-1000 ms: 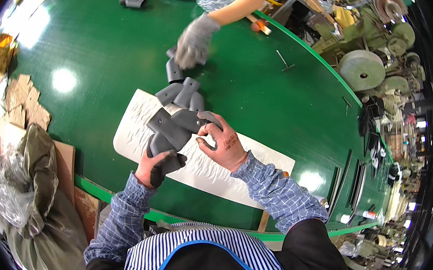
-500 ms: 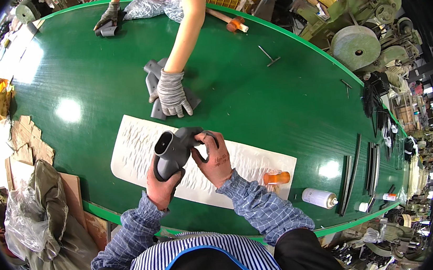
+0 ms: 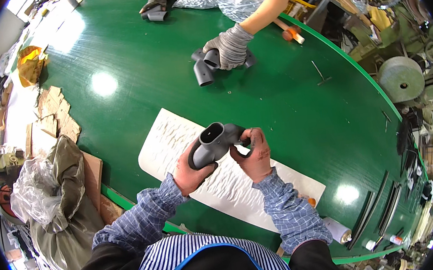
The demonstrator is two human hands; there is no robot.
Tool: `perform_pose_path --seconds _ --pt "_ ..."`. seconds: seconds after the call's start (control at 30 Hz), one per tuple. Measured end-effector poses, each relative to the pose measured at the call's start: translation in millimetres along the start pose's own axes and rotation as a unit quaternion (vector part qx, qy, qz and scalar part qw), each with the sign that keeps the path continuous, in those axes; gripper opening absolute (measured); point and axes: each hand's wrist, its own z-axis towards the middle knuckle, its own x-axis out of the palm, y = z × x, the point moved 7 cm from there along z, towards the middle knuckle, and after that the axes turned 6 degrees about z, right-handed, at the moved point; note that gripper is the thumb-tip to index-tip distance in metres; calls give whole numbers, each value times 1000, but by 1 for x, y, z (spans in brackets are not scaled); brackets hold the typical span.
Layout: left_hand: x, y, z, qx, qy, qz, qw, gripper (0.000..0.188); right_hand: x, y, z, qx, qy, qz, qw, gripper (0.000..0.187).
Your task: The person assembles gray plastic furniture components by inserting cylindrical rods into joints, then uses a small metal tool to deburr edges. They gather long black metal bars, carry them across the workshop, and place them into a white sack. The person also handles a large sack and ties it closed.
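Above a white, rippled sheet (image 3: 166, 135) I hold a dark grey, branched tubular fitting (image 3: 211, 148), its oval opening facing up. My left hand (image 3: 188, 174), in an orange-brown glove with dark fingers, is wrapped round the body of the fitting. At its right branch my right hand (image 3: 256, 158), gloved alike, is closed in a pinch; a dark curved edge shows between thumb and fingers. The tips of those fingers are partly hidden. Across the table a co-worker's grey-gloved hand (image 3: 231, 48) rests on several similar grey fittings (image 3: 203, 73).
The green table (image 3: 129, 54) carries a hammer (image 3: 290, 33), a T-shaped metal tool (image 3: 321, 73) and black strips (image 3: 374, 208). A spray can (image 3: 337, 229) stands out beside my right sleeve. Torn cardboard (image 3: 58, 112) and a plastic-covered sack (image 3: 65, 203) are at left.
The whole view has shifted, so the table contents appear further right. The co-worker's hand has drawn the grey fittings away from the sheet. My hands keep hold of the fitting.
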Motion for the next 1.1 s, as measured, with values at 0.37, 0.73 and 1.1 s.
perform_pose_path --seconds 0.37,0.73,1.1 --pt "-47 11 40 -28 -28 -94 995 66 29 -13 67 22 112 97 989 38" --pt "-68 28 79 -65 -44 -189 979 62 -157 -221 158 189 -127 -170 959 29" --pt "-71 59 81 -137 -64 -299 942 55 -210 -318 162 147 53 -562 812 17"
